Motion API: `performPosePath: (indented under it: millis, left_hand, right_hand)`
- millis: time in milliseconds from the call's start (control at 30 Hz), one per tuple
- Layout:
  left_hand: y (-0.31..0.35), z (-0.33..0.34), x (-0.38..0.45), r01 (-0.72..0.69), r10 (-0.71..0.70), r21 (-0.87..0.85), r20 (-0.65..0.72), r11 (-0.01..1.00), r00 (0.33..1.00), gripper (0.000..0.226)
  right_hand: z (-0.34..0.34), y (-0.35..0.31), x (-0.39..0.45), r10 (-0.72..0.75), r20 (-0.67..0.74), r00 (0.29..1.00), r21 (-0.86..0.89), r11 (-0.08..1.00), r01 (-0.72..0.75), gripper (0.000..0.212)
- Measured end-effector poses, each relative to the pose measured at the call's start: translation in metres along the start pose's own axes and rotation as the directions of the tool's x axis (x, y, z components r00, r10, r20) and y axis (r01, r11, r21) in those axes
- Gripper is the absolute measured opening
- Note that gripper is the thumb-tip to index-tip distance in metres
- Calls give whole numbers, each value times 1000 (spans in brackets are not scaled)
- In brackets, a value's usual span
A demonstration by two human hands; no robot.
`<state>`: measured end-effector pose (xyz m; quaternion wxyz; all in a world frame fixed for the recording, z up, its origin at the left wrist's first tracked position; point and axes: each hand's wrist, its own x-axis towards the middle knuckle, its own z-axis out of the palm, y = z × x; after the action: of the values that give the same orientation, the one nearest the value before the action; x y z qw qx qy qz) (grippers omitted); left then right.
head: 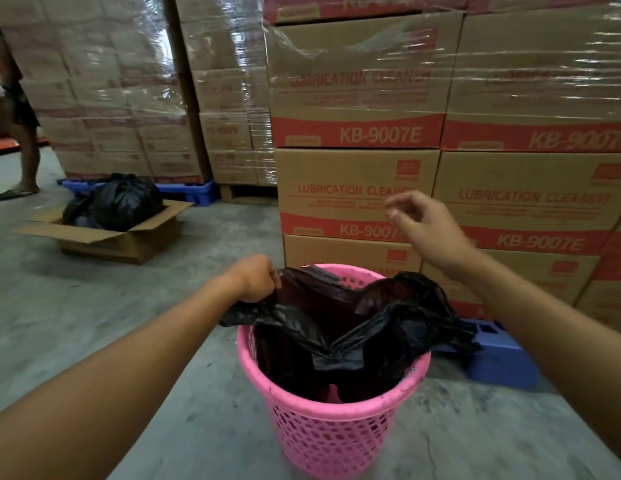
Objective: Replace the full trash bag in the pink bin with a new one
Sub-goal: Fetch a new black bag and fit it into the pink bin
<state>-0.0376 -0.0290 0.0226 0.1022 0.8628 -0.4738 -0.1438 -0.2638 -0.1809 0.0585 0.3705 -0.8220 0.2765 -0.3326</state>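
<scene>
Left grip [255, 278] is clamping the black bag [354, 320] edge over the pink bin [333, 424] rim; right grip [423, 225] is hovering above, fingers apart, empty.

Even, diffuse indoor light, moderately bright; source not visible. Shadows soft and faint on concrete floor [104, 306]. Strong white glare streaks on stretch wrap [354, 60] above and beyond left hand [255, 278] gripping black bag [354, 323]. Bag interior below grip dark, detail lost. Right hand [427, 230] slightly motion-blurred at fingertips. Overall softness, mild compression smear. Wide-angle distortion: carton edges bow toward frame borders, forearms stretched at lower corners.
</scene>
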Motion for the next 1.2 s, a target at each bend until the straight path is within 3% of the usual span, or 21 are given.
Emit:
performPosePath:
  millis: [33, 67, 100, 167, 233, 367, 500, 600, 667, 767, 867, 967, 1100, 1200]
  left_hand:
    - [3, 2, 3, -32, 33, 29, -36, 999, 999, 33]
    - [5, 3, 5, -63, 67, 60, -69, 996, 995, 32]
    - [6, 6, 7, -89, 98, 96, -94, 991, 991, 29]
    - [6, 9, 7, -119, 154, 224, -144, 967, 978, 23]
    - [2, 11, 8, -116, 193, 402, -156, 908, 969, 21]
    - [-11, 19, 11, -99, 90, 615, 45, 783, 995, 31]
    - [-13, 25, 16, -4, -43, 622, 61, 783, 997, 31]
    - [-9, 21, 25, 19, -40, 425, 40, 905, 998, 29]
    - [-6, 18, 32, -6, -15, 233, 90, 973, 996, 27]
    - [-2, 11, 39, -61, 46, 95, 150, 994, 988, 20]
    - [-8, 9, 51, -75, 77, -33, 75, 997, 994, 33]
    - [-27, 15, 70, -81, 77, -130, -42, 988, 996, 31]
    - [-38, 21, 83, -44, 38, -267, -27, 963, 999, 22]
    - [-40, 23, 96, -39, 44, -388, 4, 921, 999, 25]
  right_hand:
    - [14, -5, -2, -105, -109, 989, -22, 994, 103, 16]
    - [28, -5, -3, -158, -71, 985, -114, 982, 149, 22]
    - [40, 0, -5, -152, 70, 986, -237, 958, 164, 26]
    - [56, 13, -9, 50, 321, 946, -529, 838, 135, 25]
    - [57, 26, -14, 209, 329, 921, -716, 691, 99, 28]
    - [53, 52, -16, 219, 316, 923, -829, 538, 156, 39]
    - [59, 64, -15, 91, 244, 965, -882, 434, 182, 38]
    - [67, 59, -15, -7, 220, 976, -924, 319, 210, 32]
    - [70, 58, -12, 108, 188, 976, -915, 381, 134, 32]
    - [70, 59, 2, 285, 95, 954, -834, 546, -80, 29]
    - [67, 64, 19, 384, 43, 922, -704, 667, -245, 30]
    - [69, 70, 30, 359, 76, 930, -683, 699, -214, 41]
    - [76, 84, 40, 281, 161, 946, -701, 708, -90, 45]
    - [77, 96, 49, 335, 263, 905, -711, 701, -53, 50]
